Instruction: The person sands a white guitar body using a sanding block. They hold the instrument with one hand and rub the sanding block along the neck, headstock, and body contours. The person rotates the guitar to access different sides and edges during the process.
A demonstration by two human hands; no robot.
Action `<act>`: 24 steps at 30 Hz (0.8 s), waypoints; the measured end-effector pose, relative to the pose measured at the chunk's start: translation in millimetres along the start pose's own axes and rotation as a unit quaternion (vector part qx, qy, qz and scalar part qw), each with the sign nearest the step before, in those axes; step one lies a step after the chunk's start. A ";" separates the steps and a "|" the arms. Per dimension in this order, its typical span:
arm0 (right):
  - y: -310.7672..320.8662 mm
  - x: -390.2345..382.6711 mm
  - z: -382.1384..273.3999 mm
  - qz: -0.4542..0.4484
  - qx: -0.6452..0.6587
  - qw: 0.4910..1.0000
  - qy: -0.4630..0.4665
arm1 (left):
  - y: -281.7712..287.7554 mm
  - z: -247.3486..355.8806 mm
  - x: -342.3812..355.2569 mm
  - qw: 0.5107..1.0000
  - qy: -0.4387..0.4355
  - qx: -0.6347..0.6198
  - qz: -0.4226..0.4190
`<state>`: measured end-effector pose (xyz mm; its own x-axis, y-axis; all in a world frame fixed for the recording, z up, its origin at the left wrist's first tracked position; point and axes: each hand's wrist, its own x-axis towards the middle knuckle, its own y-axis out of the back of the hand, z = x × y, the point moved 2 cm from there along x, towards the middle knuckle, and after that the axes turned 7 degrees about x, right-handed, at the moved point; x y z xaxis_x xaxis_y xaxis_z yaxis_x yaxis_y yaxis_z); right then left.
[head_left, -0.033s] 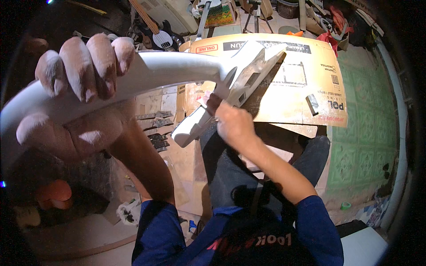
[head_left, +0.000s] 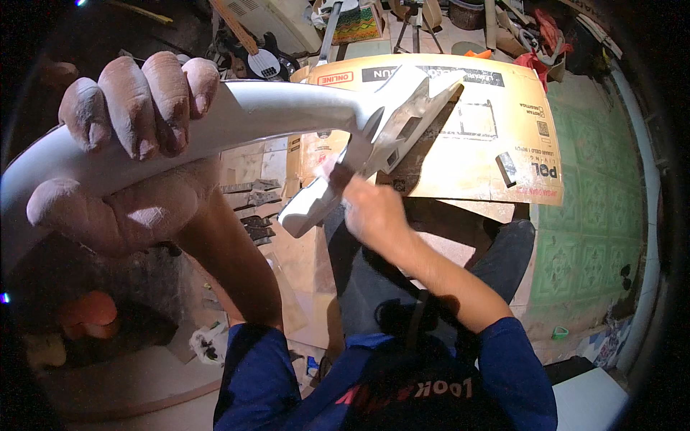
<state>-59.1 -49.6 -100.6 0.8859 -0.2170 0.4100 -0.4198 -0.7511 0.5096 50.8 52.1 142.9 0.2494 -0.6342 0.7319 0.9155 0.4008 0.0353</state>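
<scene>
A white guitar with a long neck (head_left: 280, 108) and a body (head_left: 307, 205) with rectangular cavities lies tilted across my lap and a cardboard sheet. My left hand (head_left: 129, 108) is closed round the neck, close to the camera, fingers over the top and thumb below. My right hand (head_left: 377, 214), slightly blurred, pinches a dark reddish-brown folded piece, which looks like sandpaper (head_left: 340, 174), against the body near where the neck joins. Pale dust coats the left fingers.
Under the body lies a printed cardboard sheet (head_left: 496, 122) with a small dark block (head_left: 505, 170) on it. Beyond stand another guitar (head_left: 263, 63) and a patterned box (head_left: 357, 25). Several dark clamp-like tools (head_left: 259, 200) lie left of my legs. Green tiles (head_left: 586, 215) cover the floor at right.
My right hand has shifted slightly down and to the left with the sandpaper along the guitar body. The left hand and the guitar have barely moved.
</scene>
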 end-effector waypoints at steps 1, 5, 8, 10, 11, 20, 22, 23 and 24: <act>-4.7 -5.1 -6.6 -0.006 0.042 0.998 0.042 | 0.8 -0.2 0.9 1.000 -0.006 0.001 0.000; 20.3 15.2 11.4 -0.018 0.002 1.000 0.011 | -6.9 1.1 -1.4 1.000 -0.008 0.011 0.017; 3.5 -3.6 -14.9 -0.001 0.120 0.992 0.044 | 2.1 -0.8 3.2 1.000 -0.015 0.025 0.006; 13.0 3.9 5.5 -0.039 0.050 0.998 0.018 | 0.6 2.1 -0.3 1.000 -0.016 0.000 -0.006; 20.8 14.1 11.6 -0.024 0.016 1.000 -0.004 | -1.5 0.7 0.4 1.000 -0.023 0.000 -0.009; 65.3 -2.5 -7.8 0.044 0.072 0.995 0.044 | -8.6 -42.5 22.7 0.999 -0.034 0.030 -0.009; 59.5 -3.7 -0.6 0.020 0.025 0.998 0.046 | -17.7 -48.0 34.6 0.999 -0.035 0.020 -0.012; 58.4 0.2 -2.6 0.001 0.002 0.999 0.032 | -22.8 -47.1 38.3 0.999 -0.025 0.031 -0.012; 58.5 3.9 -3.1 -0.019 -0.020 0.999 0.018 | -24.7 -45.9 39.1 0.999 -0.027 0.028 -0.012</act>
<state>-80.9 -92.5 -66.8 0.8935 -0.1659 0.4173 -0.3950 -0.7326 0.5543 52.4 -13.0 139.3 0.2089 -0.6073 0.7665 0.9015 0.4234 0.0898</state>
